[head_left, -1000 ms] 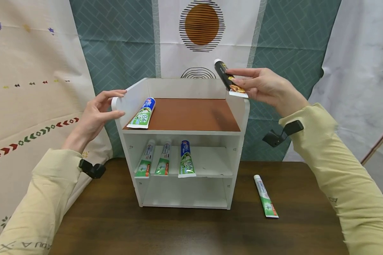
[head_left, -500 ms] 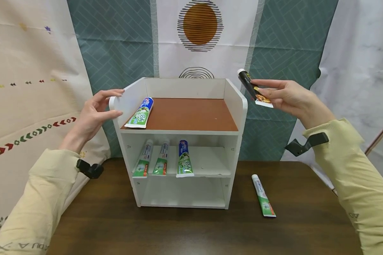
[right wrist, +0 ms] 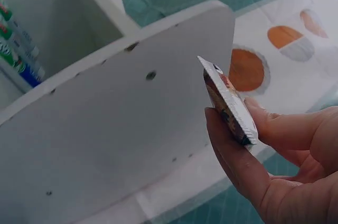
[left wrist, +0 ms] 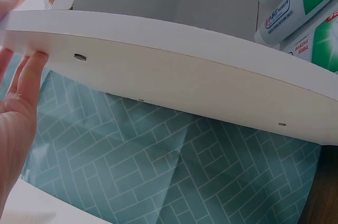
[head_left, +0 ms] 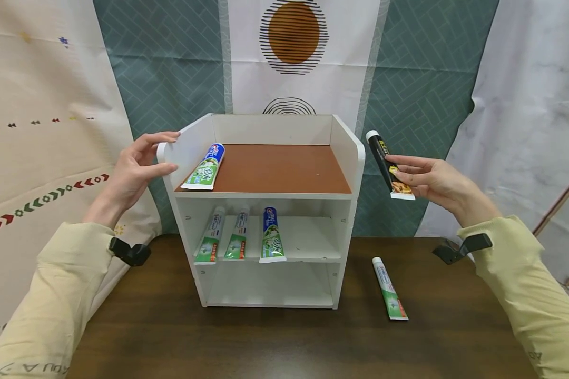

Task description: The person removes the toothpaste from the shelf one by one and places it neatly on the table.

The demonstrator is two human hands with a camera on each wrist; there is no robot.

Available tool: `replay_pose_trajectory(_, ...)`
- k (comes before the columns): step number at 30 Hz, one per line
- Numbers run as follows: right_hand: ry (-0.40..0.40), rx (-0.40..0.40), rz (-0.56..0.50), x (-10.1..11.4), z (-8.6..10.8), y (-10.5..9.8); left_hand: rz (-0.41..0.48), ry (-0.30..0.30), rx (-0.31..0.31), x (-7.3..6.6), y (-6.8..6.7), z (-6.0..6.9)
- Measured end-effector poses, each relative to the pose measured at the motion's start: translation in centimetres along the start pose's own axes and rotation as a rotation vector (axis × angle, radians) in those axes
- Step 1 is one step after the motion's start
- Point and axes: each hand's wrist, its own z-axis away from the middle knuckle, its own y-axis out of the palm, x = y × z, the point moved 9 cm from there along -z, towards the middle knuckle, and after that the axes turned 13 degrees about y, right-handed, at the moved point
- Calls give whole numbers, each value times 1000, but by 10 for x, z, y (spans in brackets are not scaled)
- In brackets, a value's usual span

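Observation:
My right hand (head_left: 438, 181) pinches a black toothpaste tube (head_left: 381, 160) with a white cap between thumb and fingers. The tube tilts in the air, right of the white shelf unit (head_left: 275, 196); in the right wrist view its crimped end (right wrist: 232, 105) shows. At the upper left my left hand (head_left: 135, 171) holds the unit's side panel, fingers (left wrist: 31, 78) against the outer face and thumb over the front edge. A blue and green toothpaste tube (head_left: 205, 167) lies on the brown top surface. On the middle shelf lie two white and green tubes (head_left: 209, 237) and one blue and green tube (head_left: 272, 235).
Another white and green toothpaste tube (head_left: 390, 289) lies on the dark wooden table (head_left: 265, 342), right of the unit. The bottom compartment (head_left: 270, 287) of the unit faces forward. Patterned cloths (head_left: 180, 58) hang behind and at both sides.
My right hand has carried the black tube from above the unit's right side panel out to the right and down. The left hand keeps its place on the side panel.

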Motion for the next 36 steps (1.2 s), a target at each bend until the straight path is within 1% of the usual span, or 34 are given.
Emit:
replay_pose_trajectory(2, 2, -5, 14, -9, 0, -6, 3, -1, 1, 0, 1, 0)
replay_pose_trajectory(6, 12, 14, 20, -31, 0, -16, 23, 8, -1, 0, 1, 0)
replay_pose_trajectory(9, 43, 8, 33, -53, 1, -24, 37, 19, -4, -1, 1, 0)
replay_pose_trajectory(15, 85, -49, 139, -97, 2, -38, 64, 26, -12, -1, 1, 0)
replay_pose_trajectory(19, 99, -63, 174, -121, 0, -46, 67, 23, -12, 0, 1, 0)
replay_pose_trajectory(24, 110, -62, 255, -146, -5, -51, 73, 17, -22, 0, 0, 0)
replay_pose_trajectory(30, 146, -106, 328, -174, -7, -64, 59, 5, -27, 1, 2, 0)
replay_pose_trajectory(33, 176, -101, 332, -190, -6, -69, 57, 2, -28, 1, 2, 0)
replay_pose_trajectory(36, 202, -88, 310, -203, -6, -71, 58, 3, -28, 0, 0, 1)
